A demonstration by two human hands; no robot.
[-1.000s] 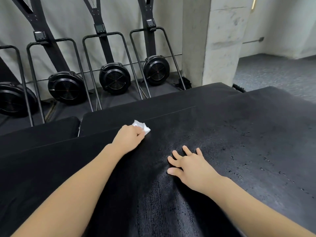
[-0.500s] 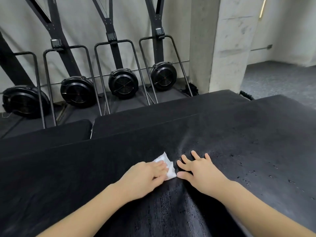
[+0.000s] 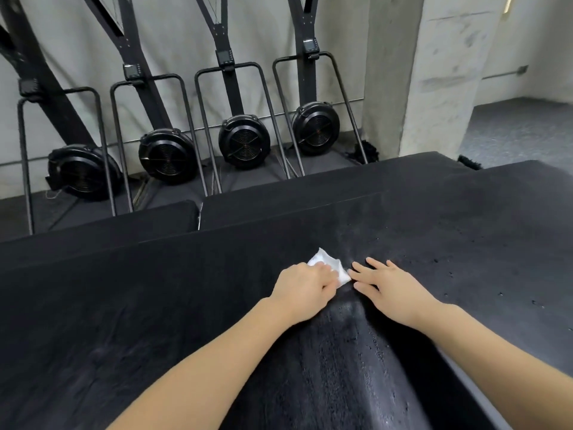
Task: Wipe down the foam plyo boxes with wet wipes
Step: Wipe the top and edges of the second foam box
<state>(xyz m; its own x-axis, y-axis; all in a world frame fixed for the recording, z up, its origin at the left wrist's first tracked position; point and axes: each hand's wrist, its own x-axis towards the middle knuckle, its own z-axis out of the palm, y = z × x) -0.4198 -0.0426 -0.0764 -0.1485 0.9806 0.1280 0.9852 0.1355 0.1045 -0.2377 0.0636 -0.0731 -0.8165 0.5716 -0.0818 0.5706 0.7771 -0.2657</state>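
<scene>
A big black foam plyo box fills the lower half of the view, its top streaked with wet patches and droplets. My left hand presses a crumpled white wet wipe onto the box top, fingers curled over it. Just to its right, my right hand lies flat on the box with fingers spread, its fingertips almost touching the wipe.
Two lower black foam boxes sit behind the big one. Beyond them, several black fan machines with metal frames stand against a pale wall. A concrete pillar rises at the right, with grey floor past it.
My left hand has dragged the wipe from the box's far edge back toward me, stopping beside my right hand. The right hand has stayed flat in place. The view tilted down.
</scene>
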